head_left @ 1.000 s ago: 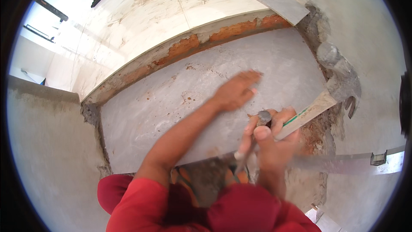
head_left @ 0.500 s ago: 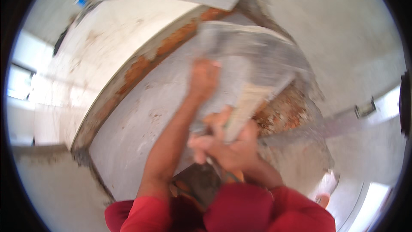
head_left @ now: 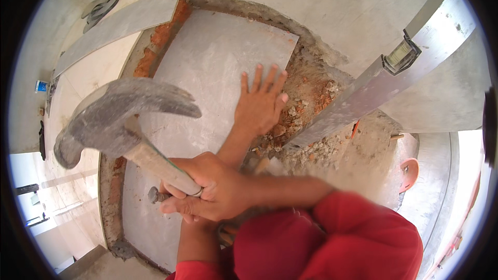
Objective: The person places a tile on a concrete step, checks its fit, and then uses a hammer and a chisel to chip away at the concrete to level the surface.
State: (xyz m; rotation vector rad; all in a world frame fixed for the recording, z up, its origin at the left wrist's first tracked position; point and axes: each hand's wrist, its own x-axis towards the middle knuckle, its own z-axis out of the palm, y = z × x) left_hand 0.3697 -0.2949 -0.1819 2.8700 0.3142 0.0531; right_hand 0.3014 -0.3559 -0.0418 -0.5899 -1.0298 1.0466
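Note:
My right hand [head_left: 210, 189] is closed round the handle of a claw hammer, its worn grey head [head_left: 109, 124] raised at the left of the view. The same hand also grips a short metal rod with a round end, likely a chisel [head_left: 155, 194], mostly hidden by my fingers. My left hand [head_left: 257, 103] lies spread and open on a large grey tile [head_left: 205, 52] in a rough-edged recess, close to that tile's right edge. Broken mortar and rubble [head_left: 311, 101] lie in the gap beside the tile.
A long metal level [head_left: 358, 98] leans diagonally at the right. Another grey tile strip [head_left: 114, 26] rests on the pale tiled surface [head_left: 83, 186] at the left. Plastered walls [head_left: 316, 5] bound the recess; an orange round object [head_left: 410, 173] sits at the lower right.
The view has turned sharply right, bringing the level into full sight. The hammer has swung across to the left, held in my right hand; my left hand has spread flat near the tile's edge.

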